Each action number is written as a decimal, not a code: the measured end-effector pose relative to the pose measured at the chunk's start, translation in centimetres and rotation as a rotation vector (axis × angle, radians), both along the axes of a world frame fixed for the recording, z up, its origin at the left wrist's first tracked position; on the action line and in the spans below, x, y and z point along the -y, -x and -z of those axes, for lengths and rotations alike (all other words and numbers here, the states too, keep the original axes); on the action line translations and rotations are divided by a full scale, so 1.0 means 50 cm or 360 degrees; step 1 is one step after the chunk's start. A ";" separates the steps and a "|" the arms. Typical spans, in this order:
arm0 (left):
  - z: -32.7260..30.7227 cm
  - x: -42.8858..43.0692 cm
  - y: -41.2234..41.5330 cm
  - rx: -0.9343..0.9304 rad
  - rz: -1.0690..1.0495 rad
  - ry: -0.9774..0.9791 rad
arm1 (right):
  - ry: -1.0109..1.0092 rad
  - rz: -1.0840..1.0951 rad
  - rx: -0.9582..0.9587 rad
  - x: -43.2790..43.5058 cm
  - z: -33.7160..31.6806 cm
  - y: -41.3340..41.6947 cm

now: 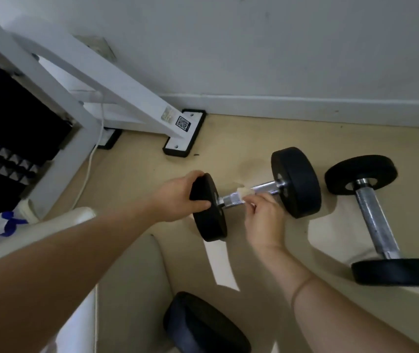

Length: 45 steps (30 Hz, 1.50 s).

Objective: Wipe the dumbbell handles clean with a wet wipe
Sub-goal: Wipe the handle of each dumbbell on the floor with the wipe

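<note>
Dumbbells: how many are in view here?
2. One dumbbell in the middle, left hand gripping its plate, right hand holding a wipe on its handle; the other to its right. A dark round thing at the bottom edge might be a third.

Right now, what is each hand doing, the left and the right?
Left hand: grips the black weight plate.
Right hand: pinches the wet wipe against the chrome handle.

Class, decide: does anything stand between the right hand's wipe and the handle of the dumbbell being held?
Nothing visible does. The right hand holds the wet wipe directly against the chrome handle. The left hand grips the left plate, clear of the handle. The second dumbbell lies apart, to the right.
</note>
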<state>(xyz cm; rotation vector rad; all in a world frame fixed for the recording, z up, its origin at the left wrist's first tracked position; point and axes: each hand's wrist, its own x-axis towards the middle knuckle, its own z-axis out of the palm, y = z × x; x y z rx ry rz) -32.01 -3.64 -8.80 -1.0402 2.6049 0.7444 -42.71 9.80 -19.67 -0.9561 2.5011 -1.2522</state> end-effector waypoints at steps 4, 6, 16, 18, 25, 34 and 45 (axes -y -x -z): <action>0.019 0.045 0.017 -0.0006 -0.0073 -0.0256 | 0.0215 -0.0071 -0.0165 0.029 0.024 0.017; 0.047 0.057 0.017 -0.0081 -0.0069 -0.0303 | 0.0343 0.0086 -0.0223 0.036 0.029 0.060; 0.100 0.050 0.011 -0.0681 -0.0026 0.0174 | 0.0073 -0.0445 -0.0488 0.103 0.029 0.029; 0.103 0.062 0.023 -0.0438 0.0004 0.0183 | 0.0003 -0.0538 -0.0582 0.114 0.023 0.057; 0.084 0.067 0.034 -0.0151 0.0059 0.0268 | 0.0204 0.0054 -0.0459 0.101 0.029 0.085; 0.036 0.000 -0.008 0.0006 0.0375 0.0588 | -0.0053 0.0008 -0.0398 0.063 0.000 0.054; 0.028 -0.061 -0.033 -0.0097 0.0453 0.0609 | -0.0345 -0.0626 -0.0512 0.014 -0.051 -0.008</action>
